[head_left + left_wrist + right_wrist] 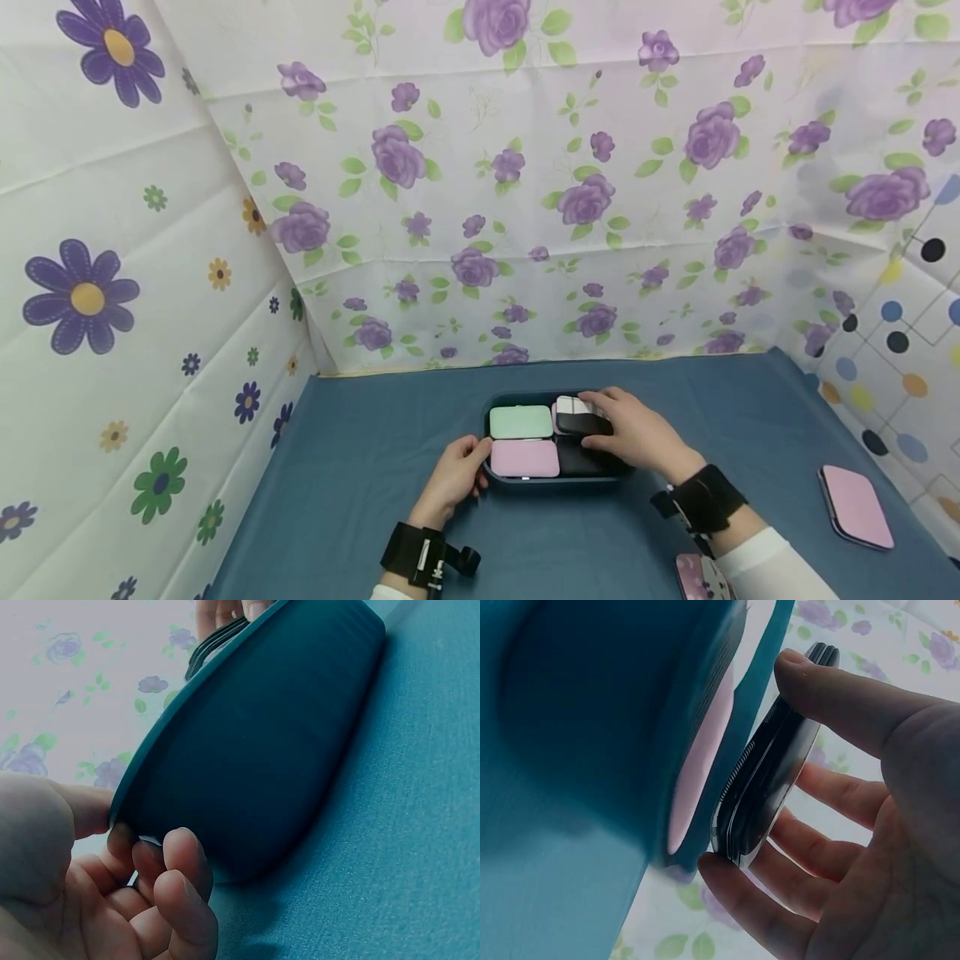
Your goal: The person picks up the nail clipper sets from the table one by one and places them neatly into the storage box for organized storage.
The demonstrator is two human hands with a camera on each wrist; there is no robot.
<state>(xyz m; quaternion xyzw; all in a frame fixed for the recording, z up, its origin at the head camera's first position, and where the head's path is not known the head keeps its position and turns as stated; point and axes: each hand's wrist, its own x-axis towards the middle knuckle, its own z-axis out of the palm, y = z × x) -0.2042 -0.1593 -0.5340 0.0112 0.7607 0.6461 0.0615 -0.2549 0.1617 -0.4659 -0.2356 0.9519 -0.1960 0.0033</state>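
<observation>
A dark blue oblong basin (540,484) stands on the cloth. My left hand (456,471) pinches its left rim between thumb and index finger; in the left wrist view the other fingers curl beside the basin's wall (247,742). My right hand (637,429) holds a flat black-and-white case (769,776) by its edges, thumb at one end and fingertips at the other, above the basin's back right part. Inside lie a mint green case (521,422), a pink case (525,458) and a black case (579,458). Another pink one shows partly beneath the held case.
A pink case (857,507) with a dark edge lies on the blue cloth (375,467) at the far right. Near the front, a patterned pink case (701,575) is partly covered by my right forearm. Flowered sheets (480,208) close off the back and sides.
</observation>
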